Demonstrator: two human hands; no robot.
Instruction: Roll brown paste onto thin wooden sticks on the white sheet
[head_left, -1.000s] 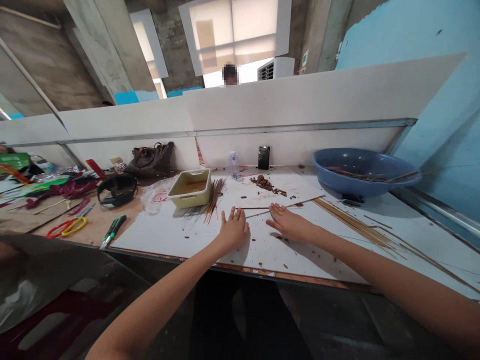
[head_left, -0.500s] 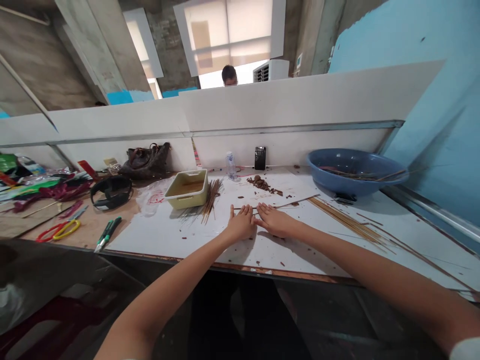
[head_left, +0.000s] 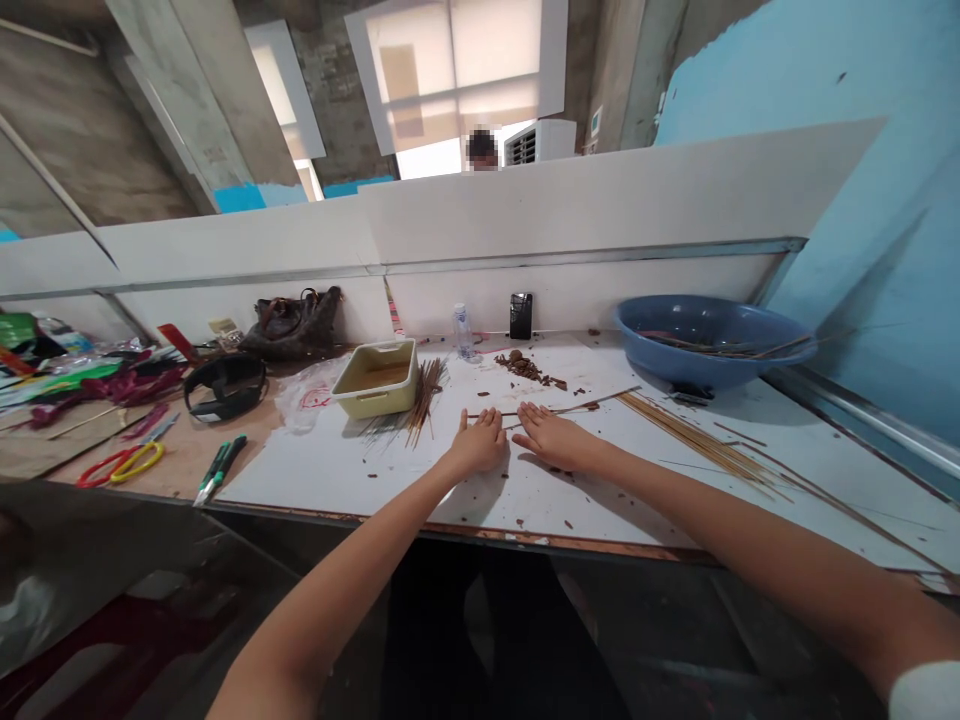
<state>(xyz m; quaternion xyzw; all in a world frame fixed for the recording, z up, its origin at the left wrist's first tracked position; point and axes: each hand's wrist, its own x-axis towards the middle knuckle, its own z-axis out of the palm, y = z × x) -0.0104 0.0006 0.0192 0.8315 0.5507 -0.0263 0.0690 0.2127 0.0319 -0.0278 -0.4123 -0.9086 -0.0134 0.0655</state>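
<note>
Left hand point(head_left: 480, 445) and right hand point(head_left: 553, 440) lie open and flat on the white-covered worktop point(head_left: 337, 475), close together but apart, holding nothing. A thin wooden stick point(head_left: 592, 401) lies across just beyond their fingertips. A bundle of sticks point(head_left: 426, 400) stands out beside a yellow tray point(head_left: 375, 378); a blue basin point(head_left: 709, 340) sits to the right.

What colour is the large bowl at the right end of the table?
The bowl is blue, which shows best in the head view.
</note>
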